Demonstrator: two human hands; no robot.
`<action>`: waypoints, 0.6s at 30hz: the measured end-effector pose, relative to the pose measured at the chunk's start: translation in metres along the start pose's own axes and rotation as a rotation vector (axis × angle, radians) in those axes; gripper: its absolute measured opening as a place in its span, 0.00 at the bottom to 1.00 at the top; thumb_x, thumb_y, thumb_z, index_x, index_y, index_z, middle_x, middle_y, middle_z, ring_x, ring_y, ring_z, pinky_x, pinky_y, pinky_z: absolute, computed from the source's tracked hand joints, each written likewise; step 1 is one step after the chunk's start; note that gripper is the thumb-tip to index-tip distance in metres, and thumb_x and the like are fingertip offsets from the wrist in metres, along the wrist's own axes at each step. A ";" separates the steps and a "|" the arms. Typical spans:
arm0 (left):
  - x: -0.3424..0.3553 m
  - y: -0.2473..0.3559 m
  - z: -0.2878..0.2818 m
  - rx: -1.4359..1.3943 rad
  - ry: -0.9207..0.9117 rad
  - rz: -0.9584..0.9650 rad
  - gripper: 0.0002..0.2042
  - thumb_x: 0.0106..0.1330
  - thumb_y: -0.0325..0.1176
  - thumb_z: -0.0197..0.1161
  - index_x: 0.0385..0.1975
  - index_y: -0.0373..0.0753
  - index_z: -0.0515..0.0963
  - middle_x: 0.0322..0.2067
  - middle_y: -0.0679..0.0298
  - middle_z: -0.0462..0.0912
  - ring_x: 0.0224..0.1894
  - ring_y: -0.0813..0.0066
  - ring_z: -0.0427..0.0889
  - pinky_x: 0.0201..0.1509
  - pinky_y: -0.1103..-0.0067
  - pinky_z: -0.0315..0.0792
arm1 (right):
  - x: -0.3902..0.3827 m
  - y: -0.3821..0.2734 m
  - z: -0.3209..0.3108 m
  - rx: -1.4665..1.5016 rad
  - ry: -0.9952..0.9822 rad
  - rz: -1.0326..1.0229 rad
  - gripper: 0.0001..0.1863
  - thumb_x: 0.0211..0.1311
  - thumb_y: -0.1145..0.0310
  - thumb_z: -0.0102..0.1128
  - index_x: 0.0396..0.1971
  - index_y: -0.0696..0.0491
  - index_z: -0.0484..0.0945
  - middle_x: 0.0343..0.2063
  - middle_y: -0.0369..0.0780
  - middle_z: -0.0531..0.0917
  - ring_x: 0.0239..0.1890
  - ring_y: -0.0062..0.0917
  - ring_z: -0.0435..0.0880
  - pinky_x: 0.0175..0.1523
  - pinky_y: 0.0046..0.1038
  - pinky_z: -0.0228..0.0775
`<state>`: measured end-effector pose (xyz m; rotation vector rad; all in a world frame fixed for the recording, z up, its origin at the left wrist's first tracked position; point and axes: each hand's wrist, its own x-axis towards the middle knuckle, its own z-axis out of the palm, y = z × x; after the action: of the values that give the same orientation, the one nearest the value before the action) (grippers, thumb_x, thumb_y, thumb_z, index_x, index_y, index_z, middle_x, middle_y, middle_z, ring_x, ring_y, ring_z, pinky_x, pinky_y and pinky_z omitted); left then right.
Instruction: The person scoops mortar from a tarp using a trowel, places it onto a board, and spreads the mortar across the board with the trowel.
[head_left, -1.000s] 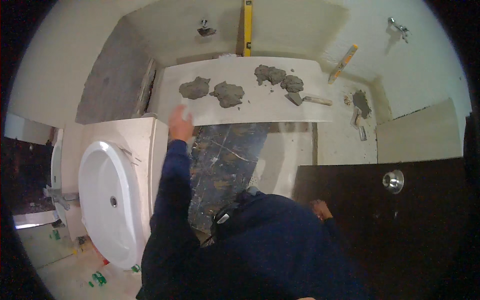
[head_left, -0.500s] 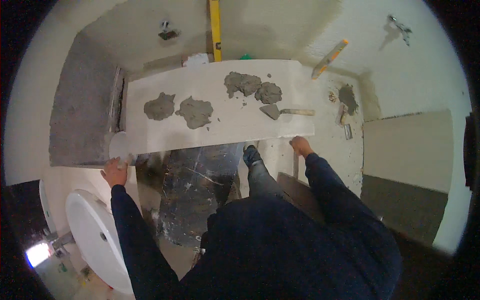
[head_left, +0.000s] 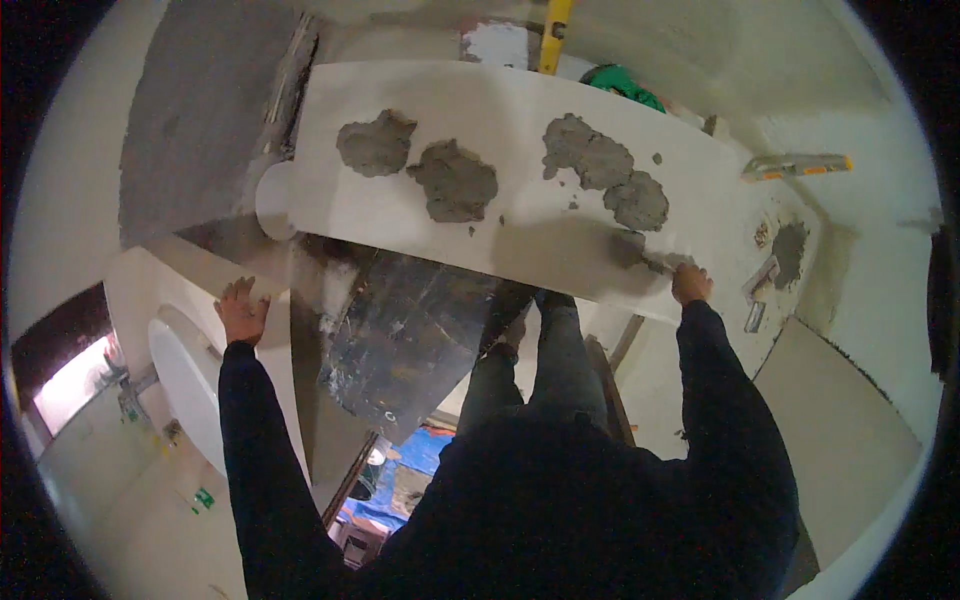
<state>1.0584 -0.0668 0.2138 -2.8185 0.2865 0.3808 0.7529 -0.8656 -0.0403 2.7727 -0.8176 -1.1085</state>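
Note:
A large pale slab (head_left: pixel 540 235) lies across the space before me, with several lumps of grey mortar (head_left: pixel 455 182) on its top. My right hand (head_left: pixel 692 286) is closed round the handle of a trowel (head_left: pixel 630 250) near the slab's front right edge. The trowel's blade points left and looks blurred, below the rightmost lump. Off to the left, my left hand (head_left: pixel 242 312) rests with fingers spread on the pale ledge beside the white washbasin (head_left: pixel 183 385). Nothing is in that hand.
A yellow spirit level (head_left: pixel 555 38) stands behind the slab, near a green bundle (head_left: pixel 622 85). Another level (head_left: pixel 797 167) leans at the right wall. A second hand tool (head_left: pixel 760 285) lies right of the slab. Below the slab's front edge is a dark scuffed sheet (head_left: pixel 410 335).
My right hand has moved from the slab's front edge onto the trowel handle and grips it. My left hand has shifted along the ledge by the basin. The view has turned and shifted.

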 end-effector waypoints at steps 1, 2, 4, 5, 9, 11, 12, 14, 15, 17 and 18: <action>-0.005 -0.008 -0.002 0.001 -0.026 -0.005 0.26 0.62 0.50 0.59 0.58 0.47 0.71 0.59 0.57 0.71 0.64 0.51 0.64 0.66 0.45 0.49 | -0.007 -0.009 0.000 0.008 0.062 -0.040 0.13 0.63 0.61 0.51 0.45 0.47 0.76 0.44 0.43 0.81 0.52 0.40 0.79 0.50 0.46 0.72; -0.013 -0.015 -0.002 0.020 0.014 0.003 0.25 0.63 0.50 0.58 0.58 0.46 0.72 0.59 0.59 0.72 0.64 0.54 0.65 0.67 0.46 0.49 | -0.018 -0.011 -0.001 0.072 0.024 -0.130 0.13 0.63 0.60 0.52 0.44 0.48 0.75 0.41 0.43 0.82 0.48 0.40 0.81 0.46 0.44 0.73; 0.003 -0.016 -0.001 -0.019 0.060 0.007 0.25 0.63 0.51 0.58 0.57 0.47 0.72 0.59 0.59 0.72 0.64 0.56 0.65 0.67 0.46 0.49 | -0.033 0.014 0.010 0.380 0.000 -0.230 0.14 0.64 0.58 0.54 0.44 0.49 0.73 0.34 0.43 0.82 0.35 0.38 0.83 0.38 0.38 0.75; 0.006 -0.020 0.001 -0.036 0.088 0.017 0.25 0.62 0.51 0.58 0.57 0.47 0.73 0.59 0.60 0.72 0.65 0.58 0.65 0.68 0.46 0.48 | -0.040 0.020 0.019 0.531 -0.036 -0.227 0.14 0.64 0.58 0.55 0.44 0.50 0.72 0.31 0.42 0.81 0.30 0.34 0.82 0.32 0.35 0.74; -0.003 -0.038 -0.001 -0.052 0.089 -0.099 0.24 0.62 0.53 0.59 0.55 0.47 0.75 0.58 0.59 0.73 0.65 0.60 0.66 0.68 0.47 0.48 | -0.127 -0.047 -0.060 0.936 -0.339 0.004 0.17 0.65 0.56 0.58 0.44 0.52 0.70 0.19 0.35 0.74 0.16 0.20 0.72 0.18 0.26 0.65; 0.010 -0.023 -0.003 -0.194 0.171 -0.066 0.24 0.63 0.53 0.58 0.54 0.46 0.76 0.56 0.58 0.76 0.63 0.59 0.68 0.68 0.49 0.49 | -0.147 -0.049 -0.065 1.150 -0.357 0.055 0.19 0.65 0.55 0.58 0.46 0.53 0.70 0.20 0.36 0.74 0.14 0.20 0.70 0.17 0.27 0.63; 0.010 -0.021 -0.003 -0.206 0.179 -0.079 0.24 0.63 0.53 0.58 0.54 0.46 0.76 0.56 0.58 0.76 0.63 0.59 0.68 0.68 0.49 0.49 | -0.160 -0.067 -0.084 1.130 -0.369 0.073 0.20 0.66 0.53 0.56 0.47 0.52 0.70 0.23 0.37 0.75 0.14 0.21 0.71 0.17 0.27 0.64; 0.012 -0.027 -0.005 -0.306 0.254 0.009 0.24 0.64 0.53 0.58 0.54 0.45 0.76 0.54 0.56 0.78 0.61 0.56 0.70 0.69 0.56 0.53 | -0.177 -0.107 -0.115 1.102 -0.361 0.080 0.21 0.68 0.50 0.53 0.49 0.52 0.69 0.25 0.37 0.76 0.15 0.22 0.72 0.18 0.28 0.66; 0.016 -0.042 -0.003 -0.312 0.269 -0.003 0.24 0.64 0.53 0.58 0.54 0.45 0.76 0.54 0.56 0.78 0.61 0.56 0.70 0.69 0.56 0.53 | -0.174 -0.125 -0.112 1.254 -0.321 -0.091 0.21 0.69 0.50 0.50 0.49 0.52 0.69 0.26 0.37 0.76 0.18 0.22 0.73 0.22 0.27 0.67; 0.022 -0.067 0.007 -0.480 0.272 0.026 0.24 0.64 0.52 0.59 0.54 0.43 0.76 0.55 0.55 0.77 0.60 0.54 0.71 0.68 0.62 0.57 | -0.178 -0.166 -0.121 1.373 -0.279 -0.338 0.23 0.71 0.49 0.45 0.51 0.53 0.69 0.29 0.36 0.76 0.25 0.22 0.74 0.31 0.26 0.69; 0.025 -0.057 0.010 -0.415 0.332 0.015 0.24 0.64 0.52 0.59 0.52 0.41 0.77 0.55 0.54 0.77 0.59 0.52 0.71 0.67 0.65 0.59 | -0.189 -0.189 -0.128 1.353 -0.250 -0.369 0.24 0.72 0.48 0.43 0.53 0.53 0.69 0.30 0.35 0.75 0.29 0.22 0.74 0.36 0.26 0.70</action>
<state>1.0926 -0.0137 0.2113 -3.2876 0.3291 -0.0386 0.8084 -0.6297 0.1304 4.0306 -1.5808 -1.2372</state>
